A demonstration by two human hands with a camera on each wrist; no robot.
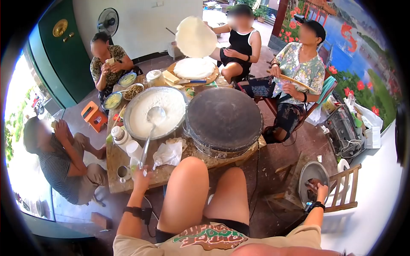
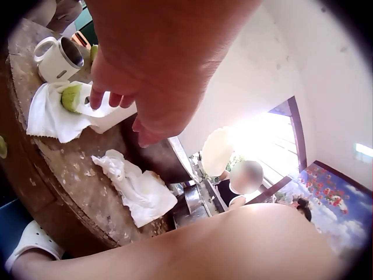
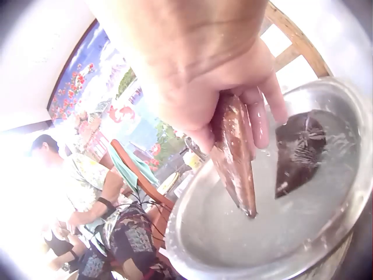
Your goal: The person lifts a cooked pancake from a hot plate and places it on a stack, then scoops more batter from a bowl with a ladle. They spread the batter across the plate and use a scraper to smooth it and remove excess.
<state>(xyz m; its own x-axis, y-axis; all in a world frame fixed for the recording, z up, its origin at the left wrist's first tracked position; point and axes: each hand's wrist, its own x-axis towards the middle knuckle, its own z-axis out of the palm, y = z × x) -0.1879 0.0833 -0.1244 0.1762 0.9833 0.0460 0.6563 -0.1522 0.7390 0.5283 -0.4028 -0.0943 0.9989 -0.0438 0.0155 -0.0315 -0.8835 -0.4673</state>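
Note:
My left hand (image 1: 142, 178) grips the handle of a metal ladle (image 1: 156, 116), whose bowl rests in a large basin of white batter (image 1: 139, 121). A wide dark round griddle (image 1: 224, 118) stands right of that basin. Low at the right, my right hand (image 3: 215, 87) holds a wet brown curved piece (image 3: 235, 157) between thumb and fingers, over a metal bowl of cloudy water (image 3: 180, 233). A second dark piece (image 3: 300, 149) lies in the water, apart from the held one.
Crumpled white cloth (image 1: 170, 152), a mug (image 1: 124, 172) and a bottle (image 1: 119, 135) are near the wooden table's front edge. Two people sit at the left, two at the back right; one raises a thin round sheet (image 1: 195, 37). A wooden chair (image 1: 348, 187) stands beside the water bowl.

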